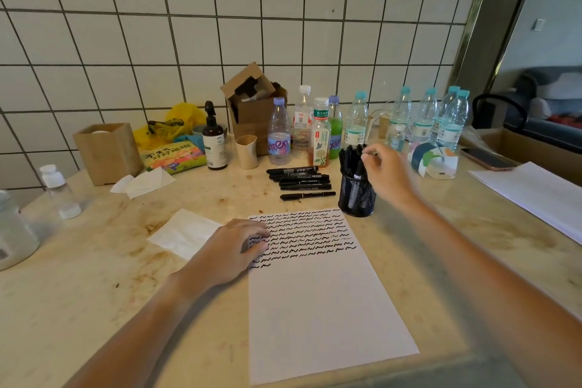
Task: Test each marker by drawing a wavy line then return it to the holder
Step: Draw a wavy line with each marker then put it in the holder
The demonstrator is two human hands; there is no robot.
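A white sheet of paper (pixel 321 302) lies in front of me, its upper part filled with rows of black wavy lines. My left hand (pixel 234 250) rests flat on the sheet's left edge. A black mesh holder (pixel 357 198) full of black markers stands just past the paper's top right corner. My right hand (pixel 385 172) hovers over the holder, its fingers pinching the top of a black marker (pixel 362 156) among those standing in it. Several more black markers (pixel 300 181) lie in a row on the table left of the holder.
Water and drink bottles (pixel 356 123) line the back by the tiled wall, with a cardboard box (pixel 255 107), a pump bottle (pixel 214 143), a cup (pixel 246 151) and a wooden box (pixel 108 151). Tissues (pixel 185 231) lie left of the paper. A phone (pixel 486 159) and more paper (pixel 535 195) sit right.
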